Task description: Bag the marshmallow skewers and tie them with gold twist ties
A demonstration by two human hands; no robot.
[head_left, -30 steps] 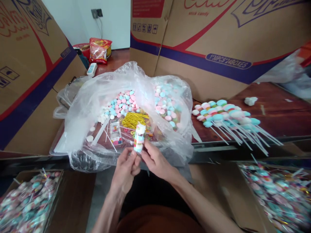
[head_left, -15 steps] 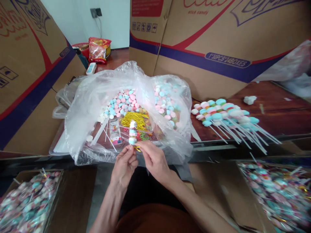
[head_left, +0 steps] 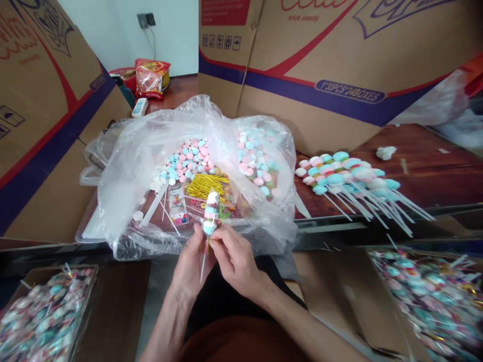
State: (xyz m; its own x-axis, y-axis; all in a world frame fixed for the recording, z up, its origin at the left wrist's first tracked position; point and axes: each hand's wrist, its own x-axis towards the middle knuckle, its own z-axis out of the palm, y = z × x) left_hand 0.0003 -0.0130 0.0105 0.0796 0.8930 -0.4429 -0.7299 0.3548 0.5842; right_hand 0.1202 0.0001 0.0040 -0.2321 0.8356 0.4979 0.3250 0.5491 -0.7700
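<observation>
Standing above pinching fingertips [head_left: 218, 243]: candy skewer [head_left: 210, 213]

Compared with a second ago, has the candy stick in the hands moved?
No, barely: the candy stick still overlaps the near edge of the gold ties in the bag.

Fingers [head_left: 221, 245] of the right hand [head_left: 237, 261] hide the candy stick [head_left: 210, 215] just below its sweets. The left box [head_left: 41, 311] and right box [head_left: 430, 296] are blurred and cut by the edges
</observation>
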